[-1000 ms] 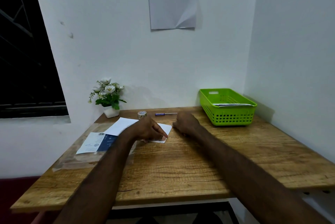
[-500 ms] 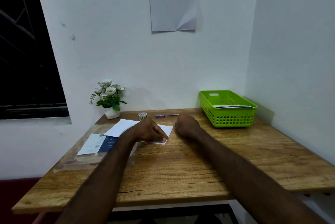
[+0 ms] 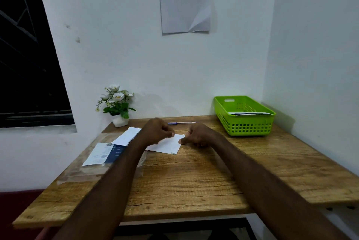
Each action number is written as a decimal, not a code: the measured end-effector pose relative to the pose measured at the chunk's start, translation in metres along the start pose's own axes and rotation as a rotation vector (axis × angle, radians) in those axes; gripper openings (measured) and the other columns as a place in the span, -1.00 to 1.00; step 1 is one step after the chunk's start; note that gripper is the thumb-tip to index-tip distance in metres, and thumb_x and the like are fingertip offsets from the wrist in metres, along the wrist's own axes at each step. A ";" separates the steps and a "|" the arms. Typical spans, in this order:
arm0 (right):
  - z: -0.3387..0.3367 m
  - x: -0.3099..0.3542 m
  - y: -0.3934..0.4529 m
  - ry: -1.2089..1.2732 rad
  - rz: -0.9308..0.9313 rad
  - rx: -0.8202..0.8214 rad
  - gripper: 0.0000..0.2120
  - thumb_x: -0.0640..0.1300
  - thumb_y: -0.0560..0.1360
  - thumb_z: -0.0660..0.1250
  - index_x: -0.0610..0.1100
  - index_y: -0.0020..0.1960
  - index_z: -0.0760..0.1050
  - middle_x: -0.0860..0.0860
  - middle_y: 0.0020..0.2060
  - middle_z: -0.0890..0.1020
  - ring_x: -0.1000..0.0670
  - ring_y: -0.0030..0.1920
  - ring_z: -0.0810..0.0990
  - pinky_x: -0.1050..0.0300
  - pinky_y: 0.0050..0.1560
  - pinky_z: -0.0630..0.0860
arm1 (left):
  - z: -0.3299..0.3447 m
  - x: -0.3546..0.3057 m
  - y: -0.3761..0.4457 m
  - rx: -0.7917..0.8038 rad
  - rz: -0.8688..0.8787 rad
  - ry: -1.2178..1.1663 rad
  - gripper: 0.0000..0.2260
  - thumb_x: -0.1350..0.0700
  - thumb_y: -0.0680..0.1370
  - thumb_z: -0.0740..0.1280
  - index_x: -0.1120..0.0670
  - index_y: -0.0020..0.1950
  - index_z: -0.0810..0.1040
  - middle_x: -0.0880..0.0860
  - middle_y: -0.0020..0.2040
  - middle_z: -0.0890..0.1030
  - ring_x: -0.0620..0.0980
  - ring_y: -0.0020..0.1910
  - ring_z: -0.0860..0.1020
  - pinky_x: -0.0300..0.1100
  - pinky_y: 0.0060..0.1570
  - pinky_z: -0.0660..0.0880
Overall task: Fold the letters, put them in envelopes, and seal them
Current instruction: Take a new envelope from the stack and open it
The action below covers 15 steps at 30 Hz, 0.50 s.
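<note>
A wooden table [image 3: 194, 177] with a strong grain fills the lower half of the frame, pushed into a corner where two white walls [image 3: 136, 55] meet at the right. A dark window [image 3: 25, 55] with a slanting grille takes the upper left, above a pale sill [image 3: 37, 130]. A printed sheet [image 3: 185, 0] hangs on the back wall at top centre, its lower right corner curling. A small potted plant [image 3: 116, 103] with white flowers stands at the table's far left edge against the wall. Dark red floor [image 3: 17, 200] shows at lower left. The light is soft and dim, casting faint shadows on the walls.
</note>
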State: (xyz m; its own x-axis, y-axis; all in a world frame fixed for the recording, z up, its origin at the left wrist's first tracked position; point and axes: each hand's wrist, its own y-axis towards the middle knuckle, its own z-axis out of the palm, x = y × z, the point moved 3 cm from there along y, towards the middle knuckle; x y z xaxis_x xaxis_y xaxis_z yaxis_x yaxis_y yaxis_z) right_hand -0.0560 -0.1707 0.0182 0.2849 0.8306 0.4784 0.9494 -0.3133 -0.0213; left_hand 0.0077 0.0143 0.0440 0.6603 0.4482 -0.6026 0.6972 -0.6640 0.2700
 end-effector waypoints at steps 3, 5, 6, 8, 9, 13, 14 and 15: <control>-0.001 0.002 -0.001 0.010 0.007 -0.015 -0.46 0.26 0.35 0.55 -0.22 -0.02 0.67 -0.05 -0.34 0.61 -0.01 -0.39 0.54 0.10 -0.25 0.50 | 0.000 -0.005 0.016 -0.083 0.049 0.096 -0.89 0.05 0.54 0.48 0.01 0.01 0.76 -0.05 -0.09 0.72 -0.12 -0.15 0.63 -0.20 -0.15 0.51; 0.001 0.003 -0.002 0.019 0.016 -0.010 -0.46 0.24 0.36 0.56 -0.24 -0.02 0.66 -0.06 -0.35 0.60 -0.02 -0.39 0.54 0.12 -0.27 0.49 | 0.009 -0.004 0.026 -0.019 0.074 0.209 -0.84 0.01 0.56 0.44 0.01 0.08 0.74 -0.02 0.02 0.72 -0.04 0.00 0.63 -0.13 0.04 0.54; 0.001 0.003 -0.003 0.015 0.018 -0.010 -0.47 0.23 0.37 0.55 -0.25 -0.03 0.67 -0.07 -0.35 0.62 -0.03 -0.39 0.55 0.12 -0.28 0.49 | 0.016 -0.002 0.030 0.026 0.076 0.266 -0.82 0.00 0.58 0.42 0.02 0.12 0.73 0.00 0.08 0.72 -0.01 0.05 0.62 -0.10 0.09 0.53; 0.001 0.002 -0.003 0.014 0.022 -0.013 -0.48 0.22 0.37 0.55 -0.25 -0.05 0.68 -0.12 -0.31 0.67 -0.03 -0.38 0.57 0.12 -0.30 0.49 | 0.029 0.004 0.038 0.080 0.054 0.333 -0.78 -0.03 0.59 0.40 0.03 0.15 0.72 0.01 0.13 0.70 0.01 0.09 0.61 -0.10 0.12 0.53; 0.001 0.002 -0.003 0.019 0.026 -0.012 -0.50 0.21 0.38 0.54 -0.25 -0.05 0.69 -0.14 -0.28 0.70 -0.03 -0.39 0.57 0.13 -0.31 0.49 | 0.034 0.008 0.042 0.083 0.038 0.345 -0.78 -0.05 0.59 0.40 0.01 0.14 0.72 0.01 0.12 0.70 0.01 0.09 0.62 -0.09 0.12 0.54; -0.002 0.004 -0.005 0.035 0.042 0.002 -0.54 0.18 0.41 0.54 -0.24 -0.05 0.69 -0.06 -0.38 0.64 -0.02 -0.43 0.56 0.18 -0.38 0.48 | 0.039 0.011 0.046 0.026 0.032 0.343 -0.79 -0.15 0.55 0.42 -0.04 -0.01 0.72 0.00 0.00 0.72 -0.01 0.02 0.62 -0.12 0.00 0.50; -0.002 0.005 -0.006 0.029 0.046 0.008 -0.55 0.18 0.41 0.53 -0.24 -0.05 0.69 -0.04 -0.41 0.62 -0.01 -0.44 0.55 0.19 -0.39 0.48 | 0.039 0.010 0.044 0.015 0.035 0.327 -0.81 -0.13 0.53 0.44 -0.04 -0.06 0.72 0.00 -0.03 0.71 -0.02 -0.01 0.61 -0.16 -0.06 0.44; -0.002 0.006 -0.007 0.019 0.050 0.011 -0.55 0.18 0.41 0.53 -0.23 -0.05 0.70 -0.03 -0.44 0.61 -0.01 -0.45 0.55 0.19 -0.40 0.47 | 0.039 0.010 0.043 0.005 0.038 0.316 -0.84 -0.11 0.51 0.47 -0.04 -0.09 0.71 0.00 -0.06 0.71 -0.03 -0.03 0.60 -0.18 -0.10 0.40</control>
State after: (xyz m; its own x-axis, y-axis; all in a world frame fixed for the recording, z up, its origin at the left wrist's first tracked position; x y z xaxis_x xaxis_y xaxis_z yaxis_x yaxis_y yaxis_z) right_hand -0.0614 -0.1645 0.0233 0.3292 0.8050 0.4936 0.9355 -0.3490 -0.0548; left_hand 0.0332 -0.0332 0.0203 0.7403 0.5865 -0.3286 0.6697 -0.6862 0.2839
